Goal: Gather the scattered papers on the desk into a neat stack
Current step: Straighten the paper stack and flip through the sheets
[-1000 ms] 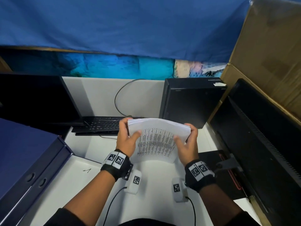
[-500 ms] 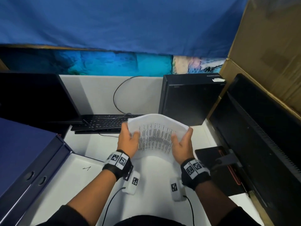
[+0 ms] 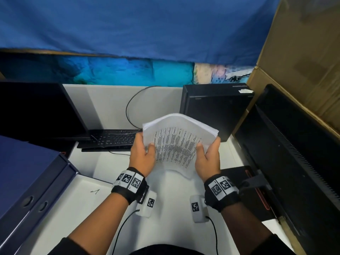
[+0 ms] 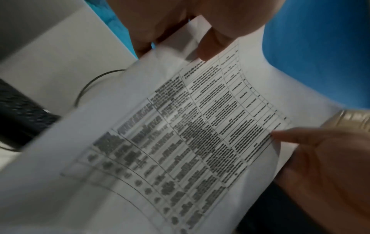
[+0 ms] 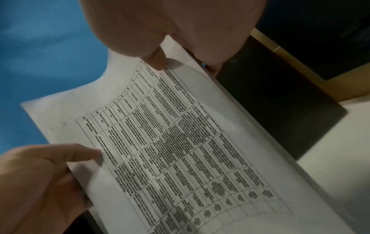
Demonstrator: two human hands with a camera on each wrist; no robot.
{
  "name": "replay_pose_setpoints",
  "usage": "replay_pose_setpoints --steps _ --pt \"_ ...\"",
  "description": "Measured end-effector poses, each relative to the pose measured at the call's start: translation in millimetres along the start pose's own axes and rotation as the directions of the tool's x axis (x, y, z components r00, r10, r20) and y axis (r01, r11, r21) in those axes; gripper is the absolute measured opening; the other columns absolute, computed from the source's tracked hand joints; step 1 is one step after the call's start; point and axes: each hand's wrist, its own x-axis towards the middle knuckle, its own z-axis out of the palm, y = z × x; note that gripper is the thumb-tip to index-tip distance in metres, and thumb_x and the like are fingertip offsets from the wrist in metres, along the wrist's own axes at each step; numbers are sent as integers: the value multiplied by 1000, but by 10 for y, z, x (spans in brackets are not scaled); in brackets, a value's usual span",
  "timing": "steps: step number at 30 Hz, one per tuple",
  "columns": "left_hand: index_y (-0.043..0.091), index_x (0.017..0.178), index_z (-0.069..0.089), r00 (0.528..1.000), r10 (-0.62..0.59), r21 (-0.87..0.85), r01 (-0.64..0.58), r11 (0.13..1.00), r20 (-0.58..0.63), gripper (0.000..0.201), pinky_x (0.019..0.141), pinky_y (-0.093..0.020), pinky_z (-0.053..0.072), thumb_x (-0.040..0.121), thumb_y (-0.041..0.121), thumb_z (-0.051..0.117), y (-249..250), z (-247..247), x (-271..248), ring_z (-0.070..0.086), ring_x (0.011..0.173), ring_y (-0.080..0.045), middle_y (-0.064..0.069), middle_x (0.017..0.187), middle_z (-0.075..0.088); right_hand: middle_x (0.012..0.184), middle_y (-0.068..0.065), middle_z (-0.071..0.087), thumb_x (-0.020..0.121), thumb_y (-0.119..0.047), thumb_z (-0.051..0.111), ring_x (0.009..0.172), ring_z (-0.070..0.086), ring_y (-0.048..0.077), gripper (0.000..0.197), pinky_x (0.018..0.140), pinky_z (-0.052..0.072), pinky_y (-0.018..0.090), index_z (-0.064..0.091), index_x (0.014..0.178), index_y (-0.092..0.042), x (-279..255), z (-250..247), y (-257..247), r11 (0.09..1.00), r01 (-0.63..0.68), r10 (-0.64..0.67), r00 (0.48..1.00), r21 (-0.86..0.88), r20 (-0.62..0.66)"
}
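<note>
Pinched by thumb and fingers at both side edges between left hand and right hand, papers now bowed and raised higher off the desk below than a second ago, probably readied for squaring.

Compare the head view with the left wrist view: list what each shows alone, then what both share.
Head view only: both wristbands, the blue binders, the computer tower and the monitor on the right.

Left wrist view only: the ruled grid of the printed table, close up though blurred.

Shared: the paper stack held by the left hand and right hand, and the keyboard.
</note>
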Motion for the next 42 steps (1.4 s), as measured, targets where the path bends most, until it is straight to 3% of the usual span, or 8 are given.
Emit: replay_pose_setpoints --steps 10,16,21,26,30,34,38,42 --pt "18 112 42 997 -68 -147 72 987 32 42 65 -7 42 80 10 68 -46 -56 -31 55 65 10 5 83 55 111 -2 61 91 -8 62 103 66 19 50 88 58 40 32 122 -33 -69 -5 131 994 -104 104 995 29 8" --pt "31 95 51 998 -54 -363 37 931 -36 20 82 -33 45 81 41 61 63 -91 115 55 85 -13 2 93 58 103 3 67 90 -10 66 90 67 15 37 79 56 33 45 120 -13 89 -1 -101 977 41 -19 994 207 -107" --pt "13 93 56 979 -95 -270 44 962 -180 14 78 -24 39 97 26 52 98 -36 215 52 78 -2 9 85 57 79 -11 68 89 -19 65 79 65 10 15 78 53 34 56 101 -23 210 31 -176 970 19 40 971 243 -237" --pt "23 79 54 979 -85 -262 34 965 -186 16 78 -24 38 94 17 52 96 -44 233 51 74 2 10 80 55 82 -7 66 89 -15 63 78 63 11 10 76 55 39 60 87 -25 235 43 -160 988 10 34 960 156 -278" --pt "27 92 50 998 -46 -418 25 908 -40 17 81 -22 43 83 39 58 50 -104 155 51 83 -6 8 90 53 96 -5 66 91 -13 65 87 65 7 23 82 56 33 56 112 -15 153 -17 -95 975 29 7 987 222 -159" --pt "29 108 47 986 -98 -267 131 955 134 41 84 -28 51 73 17 64 -172 -107 43 61 92 -15 2 101 61 113 1 63 89 -5 64 100 66 12 48 86 57 33 44 123 -32 -13 -34 119 989 -67 66 998 134 15" --pt "16 109 45 991 -106 -110 115 987 83 21 58 -5 45 93 3 48 -57 -33 40 58 80 -12 -2 94 58 96 -4 63 98 -13 50 89 68 18 23 69 59 26 43 113 -30 13 70 22 997 -65 66 998 -36 9" --pt "11 113 46 1000 -13 -177 17 984 25 24 60 -5 45 93 -2 46 183 -48 113 56 79 -6 1 92 57 100 0 63 99 -17 47 87 67 11 19 66 58 21 39 111 -31 112 87 -206 998 51 -52 998 -34 -26"
